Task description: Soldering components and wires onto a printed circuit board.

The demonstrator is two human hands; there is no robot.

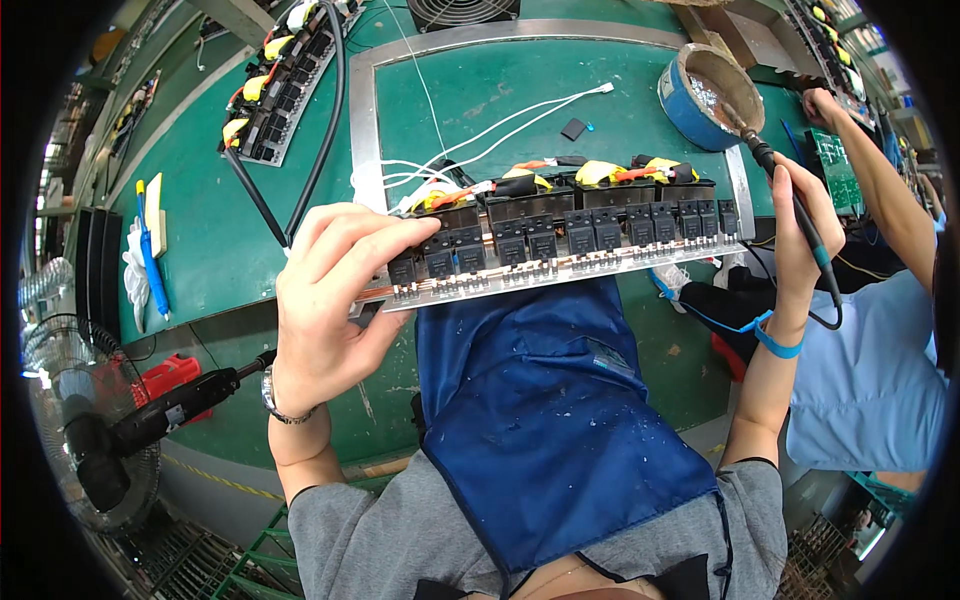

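Note:
My left hand [335, 290] grips the left end of a long circuit board [590, 262], fingers on top and thumb beneath. The board is tilted up at the table's near edge and carries a row of black components [540, 238], with yellow-taped parts and orange wires along its far side. In my right hand [805, 225] is a soldering iron [790, 185], its tip pointing up and left into a round blue tin [690, 110] with grey crumbs inside. White wires [500, 133] trail from behind the board across the green table.
A second board with yellow-taped parts [275, 95] lies at the far left beside a thick black cable [335, 120]. A blue pen-like tool [152, 265] rests at the left edge, near a fan [90, 420]. On the right, a co-worker's arm [880, 180] reaches toward a green board [835, 165].

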